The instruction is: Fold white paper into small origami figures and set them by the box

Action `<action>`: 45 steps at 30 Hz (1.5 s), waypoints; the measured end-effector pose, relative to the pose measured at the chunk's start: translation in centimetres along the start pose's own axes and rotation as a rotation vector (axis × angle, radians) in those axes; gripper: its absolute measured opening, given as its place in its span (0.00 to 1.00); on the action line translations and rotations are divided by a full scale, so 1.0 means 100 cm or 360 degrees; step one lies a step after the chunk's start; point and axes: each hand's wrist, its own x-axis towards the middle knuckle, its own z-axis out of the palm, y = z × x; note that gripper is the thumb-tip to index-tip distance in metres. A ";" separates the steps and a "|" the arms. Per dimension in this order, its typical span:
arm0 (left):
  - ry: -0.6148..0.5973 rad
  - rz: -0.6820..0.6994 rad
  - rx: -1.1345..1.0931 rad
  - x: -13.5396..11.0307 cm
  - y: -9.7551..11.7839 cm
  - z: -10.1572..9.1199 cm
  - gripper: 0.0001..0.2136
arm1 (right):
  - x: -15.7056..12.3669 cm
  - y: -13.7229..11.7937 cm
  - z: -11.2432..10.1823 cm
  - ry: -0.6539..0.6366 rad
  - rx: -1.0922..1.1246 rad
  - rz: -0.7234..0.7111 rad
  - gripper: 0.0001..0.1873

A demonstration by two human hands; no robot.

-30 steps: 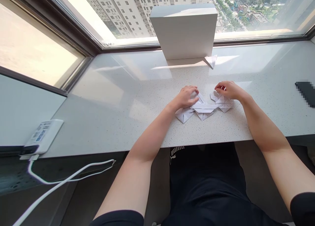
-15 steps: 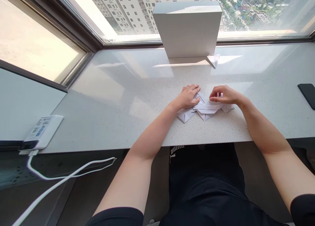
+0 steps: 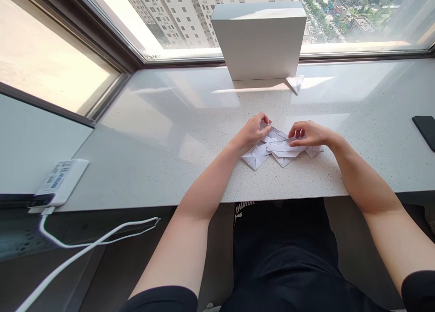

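The left hand (image 3: 253,131) arches half-curled at the folded white paper (image 3: 280,148), grip unclear; the right hand (image 3: 311,135) rests partly open on it, not pinching.

A speckled stone table (image 3: 146,176) runs along a dark-framed window (image 3: 370,26) at the far side. Daylight pours in, with apartment towers (image 3: 180,17) outside.

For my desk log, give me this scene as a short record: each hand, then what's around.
left hand: fingers curled at the upper edge of the folded white paper
right hand: lying over that paper's right part
surface: speckled stone counter
beyond: white box, small paper fold at its foot
right side: black phone
left side: white corded device
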 end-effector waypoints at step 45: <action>0.0438 -0.0150 -0.0606 0.007 0.000 0.019 0.11 | 0.001 0.002 0.007 0.0778 0.0434 -0.0197 0.21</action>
